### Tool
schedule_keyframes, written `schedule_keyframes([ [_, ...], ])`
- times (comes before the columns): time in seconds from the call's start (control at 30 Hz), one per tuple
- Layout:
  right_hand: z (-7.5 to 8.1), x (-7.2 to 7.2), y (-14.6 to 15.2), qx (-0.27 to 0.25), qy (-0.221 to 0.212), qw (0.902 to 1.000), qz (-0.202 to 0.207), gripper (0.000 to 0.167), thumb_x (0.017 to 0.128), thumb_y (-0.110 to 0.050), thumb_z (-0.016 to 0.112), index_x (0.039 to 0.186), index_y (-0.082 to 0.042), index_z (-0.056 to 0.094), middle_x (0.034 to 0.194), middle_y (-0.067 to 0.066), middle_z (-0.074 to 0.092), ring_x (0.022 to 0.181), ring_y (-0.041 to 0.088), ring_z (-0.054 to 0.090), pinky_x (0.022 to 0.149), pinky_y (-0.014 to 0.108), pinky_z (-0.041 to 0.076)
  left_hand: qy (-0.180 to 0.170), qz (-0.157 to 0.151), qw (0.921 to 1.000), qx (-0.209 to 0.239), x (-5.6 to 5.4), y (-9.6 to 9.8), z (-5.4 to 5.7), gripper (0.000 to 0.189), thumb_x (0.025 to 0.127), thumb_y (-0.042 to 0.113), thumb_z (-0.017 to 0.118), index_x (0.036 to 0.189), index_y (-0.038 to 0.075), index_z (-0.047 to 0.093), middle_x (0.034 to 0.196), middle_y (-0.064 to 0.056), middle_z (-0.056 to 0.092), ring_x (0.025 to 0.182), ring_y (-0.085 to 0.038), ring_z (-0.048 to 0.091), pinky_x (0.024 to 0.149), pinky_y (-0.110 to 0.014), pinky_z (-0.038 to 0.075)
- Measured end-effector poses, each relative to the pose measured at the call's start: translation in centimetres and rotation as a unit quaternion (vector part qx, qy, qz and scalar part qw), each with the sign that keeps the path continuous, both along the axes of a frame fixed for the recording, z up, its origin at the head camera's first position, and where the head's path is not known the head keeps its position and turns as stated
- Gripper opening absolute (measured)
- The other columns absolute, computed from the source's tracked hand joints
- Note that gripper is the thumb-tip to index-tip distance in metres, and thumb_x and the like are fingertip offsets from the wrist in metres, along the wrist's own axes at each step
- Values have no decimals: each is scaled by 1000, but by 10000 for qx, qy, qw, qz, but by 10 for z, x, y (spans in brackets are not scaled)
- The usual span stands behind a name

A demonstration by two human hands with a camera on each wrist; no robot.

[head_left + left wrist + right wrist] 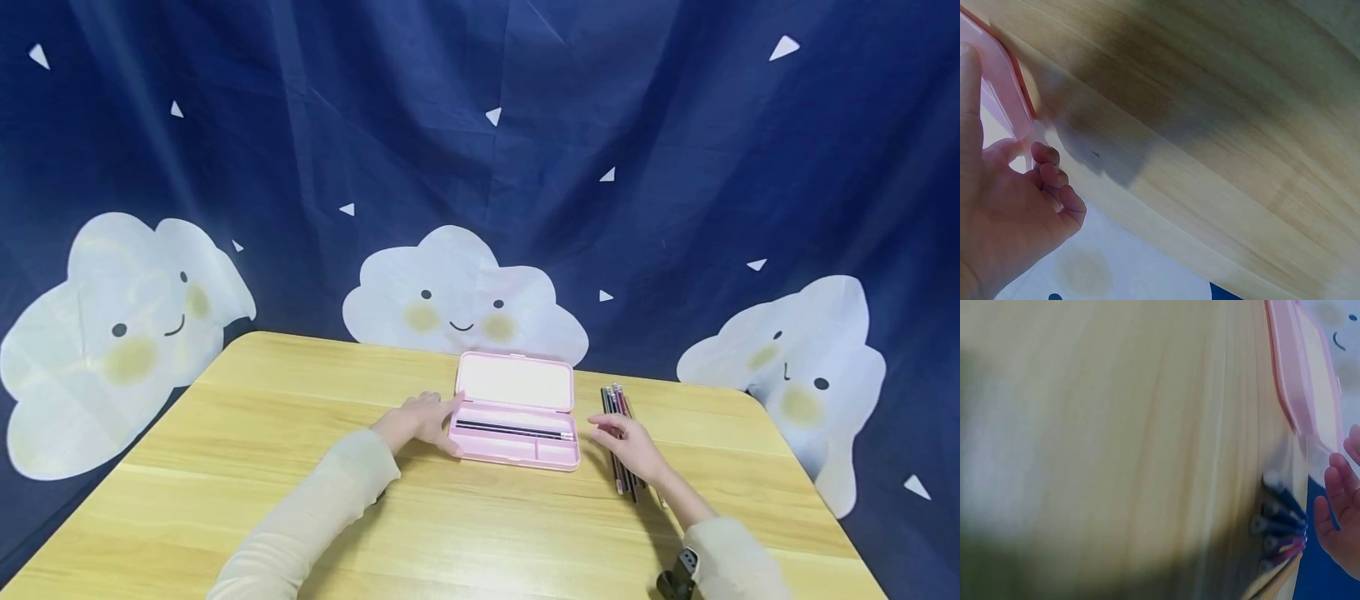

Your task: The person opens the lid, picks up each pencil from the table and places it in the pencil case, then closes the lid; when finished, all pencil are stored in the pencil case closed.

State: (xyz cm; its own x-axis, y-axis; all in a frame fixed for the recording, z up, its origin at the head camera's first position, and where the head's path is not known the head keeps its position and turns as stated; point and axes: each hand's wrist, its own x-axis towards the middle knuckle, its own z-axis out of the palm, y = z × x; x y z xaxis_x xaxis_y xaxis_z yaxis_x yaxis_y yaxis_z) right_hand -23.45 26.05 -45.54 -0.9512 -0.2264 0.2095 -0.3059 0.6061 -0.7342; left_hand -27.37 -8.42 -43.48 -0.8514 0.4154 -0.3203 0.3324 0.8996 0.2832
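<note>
A pink pencil case (517, 462) lies on the table with its lid (516, 382) raised at the back. Dark pencils (510, 429) with whitish ends at the right lie lengthwise in its long compartment. My left hand (424, 419) holds the case's left end, thumb at the near corner and forefinger by the hinge; in the left wrist view its other fingers (1054, 175) curl beside the case. To the right of the case, my right hand (628, 442) hovers over a loose bunch of pencils (617, 402), fingers slightly bent with nothing between them.
The wooden table (480, 533) has its far edge just behind the case, against a dark blue curtain (420, 108) printed with white clouds. A small black device (678, 575) sits at the right wrist. Smaller compartments run along the front of the case.
</note>
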Motion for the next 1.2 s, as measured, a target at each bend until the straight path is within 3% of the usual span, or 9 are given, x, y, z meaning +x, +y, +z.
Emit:
schedule_keyframes([
  [0.2, 0, 1, 16, 142, -82, 9990, -406, 25, 85, -5, 60, 107, 8, 61, 103, 23, 62, 89, 20, 59, 75, 24, 49, 0, -16, 10000, 7, 1, 0, 0, 104, 64, 55, 74, 146, 17, 22, 132, -25, 41, 120, -34, 38, 101, -50, 30],
  [0.4, 1, 5, 31, 123, -198, 9969, -745, 27, 85, -4, 59, 108, 11, 59, 91, 19, 63, 77, 19, 58, 66, 23, 48, 19, -12, 10000, 26, 0, -1, -1, 103, 64, 55, 74, 146, 17, 23, 132, -25, 40, 121, -35, 38, 101, -51, 29],
  [0.53, 1, 6, 40, 321, -329, 9949, -894, 29, 86, -5, 59, 109, 12, 57, 82, 14, 62, 76, 22, 58, 67, 27, 47, 28, -18, 10000, 19, -1, -1, -2, 104, 63, 55, 74, 146, 18, 23, 132, -25, 40, 121, -35, 38, 101, -51, 29],
  [0.7, 2, 9, 48, 782, -675, 9905, -906, 38, 86, -7, 58, 115, 16, 50, 81, 14, 61, 78, 27, 57, 68, 33, 47, 51, -25, 10000, -9, 0, -1, -2, 104, 63, 55, 74, 146, 17, 24, 131, -24, 42, 121, -35, 38, 101, -51, 30],
  [0.8, 1, 9, 50, 956, -858, 9880, -859, 40, 85, -6, 58, 116, 18, 47, 81, 13, 60, 72, 22, 55, 63, 30, 45, 83, -53, 9999, -35, 0, -1, -2, 104, 63, 56, 74, 146, 17, 24, 130, -24, 43, 119, -34, 40, 99, -50, 31],
  [0.97, -2, 8, 52, 1123, -899, 9863, -812, 40, 82, 0, 58, 116, 19, 47, 79, 13, 59, 69, 20, 53, 63, 32, 46, 31, -31, 10000, -12, 0, -1, -2, 103, 64, 56, 73, 146, 17, 23, 133, -25, 39, 123, -36, 36, 102, -52, 28],
  [1.2, -4, 9, 55, 1350, -783, 9843, -823, 42, 75, 10, 53, 114, 21, 46, 83, 26, 61, 77, 34, 58, 73, 48, 49, -3, -21, 10000, 73, 0, -1, -2, 102, 65, 54, 74, 146, 17, 23, 134, -26, 38, 124, -37, 34, 103, -53, 26],
])
